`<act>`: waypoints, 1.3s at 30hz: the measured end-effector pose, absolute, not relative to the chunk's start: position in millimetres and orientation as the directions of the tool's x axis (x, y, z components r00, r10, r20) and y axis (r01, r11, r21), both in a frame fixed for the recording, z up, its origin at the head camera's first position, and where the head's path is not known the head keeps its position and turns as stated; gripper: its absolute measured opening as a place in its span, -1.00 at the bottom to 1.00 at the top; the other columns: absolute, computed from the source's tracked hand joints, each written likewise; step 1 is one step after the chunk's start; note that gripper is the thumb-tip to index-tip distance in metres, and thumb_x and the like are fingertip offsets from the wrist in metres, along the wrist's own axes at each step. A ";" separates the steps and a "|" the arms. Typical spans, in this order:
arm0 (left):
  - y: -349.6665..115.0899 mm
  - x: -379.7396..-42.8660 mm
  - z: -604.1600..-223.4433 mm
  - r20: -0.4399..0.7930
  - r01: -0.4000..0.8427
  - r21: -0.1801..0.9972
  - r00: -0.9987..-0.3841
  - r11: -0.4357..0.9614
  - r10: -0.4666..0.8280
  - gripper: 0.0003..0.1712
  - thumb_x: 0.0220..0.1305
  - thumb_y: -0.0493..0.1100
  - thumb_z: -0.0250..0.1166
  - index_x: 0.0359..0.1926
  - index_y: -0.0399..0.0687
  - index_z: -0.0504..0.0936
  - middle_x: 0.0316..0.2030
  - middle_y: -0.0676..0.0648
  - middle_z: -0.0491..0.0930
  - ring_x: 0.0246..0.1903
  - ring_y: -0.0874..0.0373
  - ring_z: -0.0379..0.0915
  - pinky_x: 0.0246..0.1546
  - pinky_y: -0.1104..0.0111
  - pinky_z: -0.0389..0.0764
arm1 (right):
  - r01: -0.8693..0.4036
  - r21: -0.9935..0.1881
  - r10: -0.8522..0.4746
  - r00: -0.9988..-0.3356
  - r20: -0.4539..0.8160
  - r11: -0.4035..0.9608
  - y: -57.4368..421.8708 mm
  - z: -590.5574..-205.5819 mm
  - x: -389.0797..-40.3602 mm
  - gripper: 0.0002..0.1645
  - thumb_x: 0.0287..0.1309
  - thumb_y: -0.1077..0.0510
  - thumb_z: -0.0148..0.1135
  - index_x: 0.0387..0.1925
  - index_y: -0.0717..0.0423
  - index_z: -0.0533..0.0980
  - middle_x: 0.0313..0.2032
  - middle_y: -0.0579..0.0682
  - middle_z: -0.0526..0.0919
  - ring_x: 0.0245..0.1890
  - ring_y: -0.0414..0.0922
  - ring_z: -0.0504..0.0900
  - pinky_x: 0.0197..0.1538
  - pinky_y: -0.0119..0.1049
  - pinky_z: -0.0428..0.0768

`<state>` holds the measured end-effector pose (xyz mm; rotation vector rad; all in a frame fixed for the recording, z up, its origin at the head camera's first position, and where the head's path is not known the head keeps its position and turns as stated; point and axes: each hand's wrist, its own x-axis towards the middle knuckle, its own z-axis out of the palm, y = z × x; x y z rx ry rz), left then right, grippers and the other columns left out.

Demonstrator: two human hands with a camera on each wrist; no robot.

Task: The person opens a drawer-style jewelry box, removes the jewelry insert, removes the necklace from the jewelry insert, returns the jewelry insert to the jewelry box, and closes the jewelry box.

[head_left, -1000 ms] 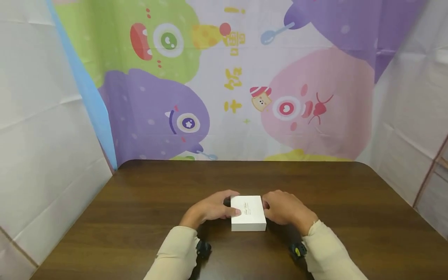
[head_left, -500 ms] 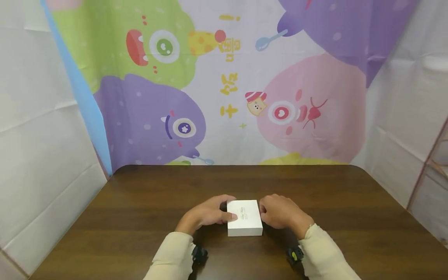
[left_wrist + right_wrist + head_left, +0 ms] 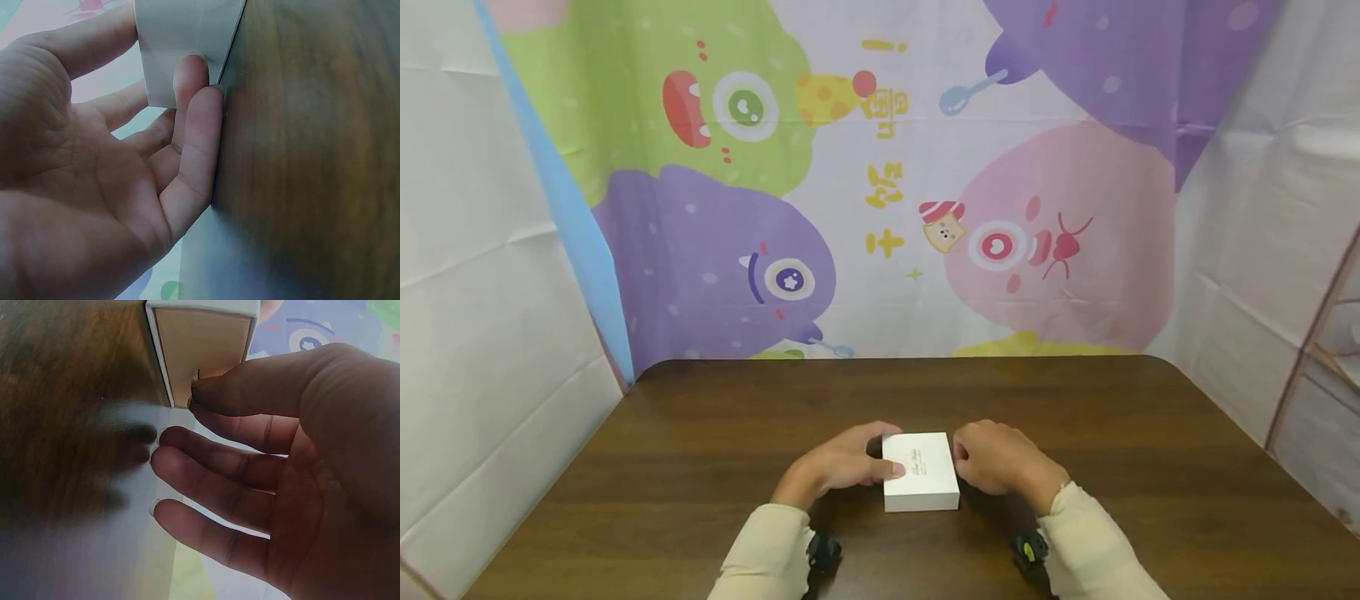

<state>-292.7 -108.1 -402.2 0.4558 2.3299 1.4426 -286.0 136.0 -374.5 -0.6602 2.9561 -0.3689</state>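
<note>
A white drawer-style box (image 3: 919,492) with small print on its lid lies on the table. My left hand (image 3: 842,458) holds its left side, with the thumb on top and the other fingers at the side and far edge. In the left wrist view, fingertips (image 3: 192,72) press against the plain end of the box (image 3: 184,37). At the opposite end, my right hand (image 3: 1003,457) pinches a small pull tab, mostly hidden by thumb and index finger, on the tan drawer front (image 3: 194,344). Its other three fingers (image 3: 194,469) hang loosely curved below. The drawer front sits within the white sleeve.
The dark brown wooden table (image 3: 700,433) spreads around the box. A cartoon-printed cloth (image 3: 880,317) hangs behind its far edge, and pale sheets (image 3: 490,250) stand at both sides. A black wrist camera (image 3: 823,552) is strapped under each cream sleeve (image 3: 767,542).
The whole head view has shifted, so box, hands and table appear slightly lower and further left. Both hands keep the same hold on the box.
</note>
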 end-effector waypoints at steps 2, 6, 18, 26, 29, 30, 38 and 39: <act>-108.2 -292.1 -402.2 -0.134 0.082 0.900 -0.883 0.429 0.450 -0.33 0.21 -0.20 0.45 0.32 -0.15 0.45 0.00 -0.14 0.51 -0.20 0.04 0.53 -0.20 0.20 0.59 | -0.408 -0.253 -0.430 -0.902 -0.034 0.877 136.2 -374.4 -285.7 -0.72 0.24 0.20 0.25 -0.59 -0.06 0.46 -0.60 -0.14 0.44 -0.59 -0.16 0.39 -0.49 -0.22 0.36; -108.2 -291.5 -402.9 -0.131 0.086 0.897 -0.886 0.434 0.445 -0.33 0.21 -0.20 0.45 0.32 -0.16 0.45 0.00 -0.15 0.50 -0.22 0.04 0.52 -0.21 0.21 0.58 | -0.406 -0.250 -0.426 -0.904 -0.029 0.879 136.2 -374.2 -285.1 -0.71 0.23 0.20 0.24 -0.59 -0.05 0.45 -0.60 -0.14 0.44 -0.59 -0.16 0.40 -0.49 -0.21 0.37; -109.2 -290.0 -403.4 -0.131 0.082 0.901 -0.885 0.426 0.447 -0.33 0.21 -0.20 0.45 0.32 -0.16 0.44 0.05 -0.16 0.48 -0.21 0.04 0.53 -0.17 0.18 0.60 | -0.429 -0.244 -0.444 -0.896 -0.005 0.870 140.9 -375.9 -286.2 -0.72 0.18 0.24 0.22 -0.60 -0.07 0.43 -0.59 -0.16 0.43 -0.57 -0.18 0.40 -0.46 -0.20 0.40; -107.7 -292.2 -403.1 -0.123 0.093 0.898 -0.885 0.430 0.449 -0.33 0.21 -0.19 0.45 0.32 -0.15 0.45 0.02 -0.14 0.50 -0.20 0.05 0.53 -0.17 0.19 0.60 | -0.433 -0.247 -0.450 -0.893 -0.010 0.867 144.8 -373.5 -287.4 -0.72 0.20 0.23 0.21 -0.60 -0.06 0.43 -0.59 -0.15 0.43 -0.56 -0.17 0.40 -0.46 -0.20 0.39; -108.5 -292.7 -402.4 -0.121 0.099 0.893 -0.887 0.439 0.446 -0.32 0.22 -0.19 0.44 0.33 -0.16 0.44 0.04 -0.15 0.49 -0.20 0.05 0.53 -0.17 0.20 0.60 | -0.426 -0.250 -0.444 -0.896 -0.018 0.869 144.8 -372.4 -288.6 -0.73 0.19 0.24 0.21 -0.59 -0.05 0.43 -0.59 -0.14 0.43 -0.57 -0.17 0.40 -0.46 -0.21 0.38; -108.8 -292.7 -402.3 -0.122 0.099 0.891 -0.887 0.442 0.445 -0.32 0.22 -0.18 0.44 0.33 -0.16 0.43 0.05 -0.16 0.49 -0.20 0.05 0.53 -0.17 0.20 0.60 | -0.423 -0.251 -0.442 -0.897 -0.021 0.871 144.9 -372.2 -289.0 -0.73 0.19 0.24 0.21 -0.59 -0.06 0.43 -0.59 -0.15 0.43 -0.57 -0.17 0.40 -0.46 -0.21 0.38; -109.0 -292.0 -404.5 -0.127 0.090 0.897 -0.886 0.433 0.447 -0.31 0.22 -0.18 0.44 0.34 -0.16 0.43 0.07 -0.16 0.48 -0.19 0.05 0.54 -0.13 0.19 0.60 | -0.412 -0.246 -0.434 -0.900 -0.045 0.878 147.5 -372.2 -289.5 -0.75 0.15 0.25 0.20 -0.59 -0.04 0.43 -0.58 -0.13 0.44 -0.57 -0.16 0.40 -0.46 -0.20 0.37; -108.6 -292.0 -404.8 -0.125 0.091 0.898 -0.885 0.430 0.448 -0.31 0.22 -0.18 0.44 0.34 -0.16 0.43 0.07 -0.16 0.49 -0.18 0.05 0.54 -0.12 0.19 0.60 | -0.410 -0.244 -0.433 -0.900 -0.046 0.879 148.1 -372.0 -289.4 -0.76 0.14 0.25 0.19 -0.59 -0.04 0.43 -0.59 -0.13 0.44 -0.57 -0.16 0.40 -0.46 -0.20 0.37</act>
